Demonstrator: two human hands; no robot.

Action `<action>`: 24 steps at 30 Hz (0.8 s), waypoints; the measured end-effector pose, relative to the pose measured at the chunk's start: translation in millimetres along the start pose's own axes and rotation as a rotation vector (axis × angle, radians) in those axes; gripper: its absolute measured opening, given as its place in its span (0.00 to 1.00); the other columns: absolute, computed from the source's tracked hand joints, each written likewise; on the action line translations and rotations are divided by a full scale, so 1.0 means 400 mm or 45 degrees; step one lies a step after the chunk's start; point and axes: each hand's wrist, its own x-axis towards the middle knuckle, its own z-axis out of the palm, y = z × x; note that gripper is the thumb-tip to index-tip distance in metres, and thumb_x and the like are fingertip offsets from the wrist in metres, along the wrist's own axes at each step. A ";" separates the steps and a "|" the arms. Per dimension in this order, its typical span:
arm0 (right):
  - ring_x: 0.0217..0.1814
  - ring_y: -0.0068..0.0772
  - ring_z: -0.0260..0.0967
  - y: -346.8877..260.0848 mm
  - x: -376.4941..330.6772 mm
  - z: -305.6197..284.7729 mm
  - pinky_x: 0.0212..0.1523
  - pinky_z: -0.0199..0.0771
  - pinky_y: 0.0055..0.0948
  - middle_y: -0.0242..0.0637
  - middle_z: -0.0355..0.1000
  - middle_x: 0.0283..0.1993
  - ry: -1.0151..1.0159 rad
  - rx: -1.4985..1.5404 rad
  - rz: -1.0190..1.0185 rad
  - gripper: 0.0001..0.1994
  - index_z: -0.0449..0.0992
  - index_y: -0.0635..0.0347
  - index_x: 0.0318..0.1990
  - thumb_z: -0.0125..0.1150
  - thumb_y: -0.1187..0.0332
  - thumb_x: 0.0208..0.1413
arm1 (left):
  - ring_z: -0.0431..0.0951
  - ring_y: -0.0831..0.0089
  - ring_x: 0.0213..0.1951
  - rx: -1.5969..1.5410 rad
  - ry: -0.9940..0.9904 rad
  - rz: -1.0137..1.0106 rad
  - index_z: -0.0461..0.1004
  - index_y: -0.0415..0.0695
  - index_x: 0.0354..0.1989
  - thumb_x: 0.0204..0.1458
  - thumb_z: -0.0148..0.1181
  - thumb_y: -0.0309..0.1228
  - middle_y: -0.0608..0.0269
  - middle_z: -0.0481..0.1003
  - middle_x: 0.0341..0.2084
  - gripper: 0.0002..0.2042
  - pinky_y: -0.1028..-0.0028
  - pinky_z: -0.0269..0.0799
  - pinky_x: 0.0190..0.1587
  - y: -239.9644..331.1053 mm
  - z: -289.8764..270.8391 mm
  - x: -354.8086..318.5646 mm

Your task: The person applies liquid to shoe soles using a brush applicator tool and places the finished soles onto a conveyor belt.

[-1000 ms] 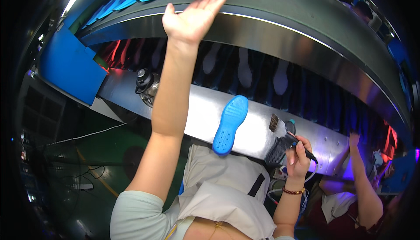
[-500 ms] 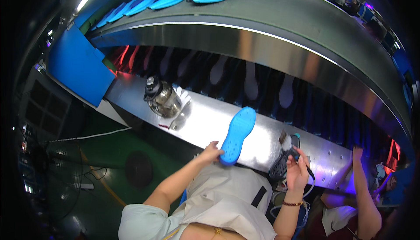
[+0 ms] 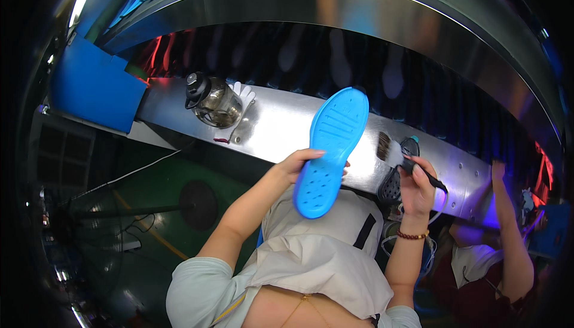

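Note:
A blue shoe sole (image 3: pixel 335 127) is held up in front of me by my left hand (image 3: pixel 301 165), which wraps around its middle. Grooves and small holes mark the side that faces up. To its right, my right hand (image 3: pixel 418 183) grips a brush (image 3: pixel 394 152) by its black handle; a cord or tube runs from the handle's end. Its bristles are brown and pale, pointing left toward the sole but apart from it. Just behind the brush lies a dark sole-shaped piece (image 3: pixel 390 185) with holes, partly hidden by my right hand.
The metal ledge (image 3: pixel 269 127) carries a dark-lidded bottle (image 3: pixel 214 102) and a white glove (image 3: pixel 243 93) at left. Behind it runs a machine opening with several soles inside. A co-worker's arm (image 3: pixel 507 232) reaches to the ledge at right. A round black base (image 3: pixel 199 205) stands on the floor.
My left hand has lifted the blue sole off the ledge and shifted its grip toward the middle. My right hand has moved the brush slightly, and the view has tilted down.

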 end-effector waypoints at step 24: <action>0.29 0.37 0.70 0.076 0.035 0.165 0.32 0.68 0.27 0.43 0.72 0.26 -0.298 -1.436 -0.375 0.08 0.77 0.62 0.30 0.61 0.72 0.38 | 0.65 0.63 0.50 -0.050 0.612 0.478 0.55 0.45 0.56 0.46 0.17 0.66 0.53 0.64 0.48 0.41 0.63 0.60 0.54 -0.060 0.110 0.119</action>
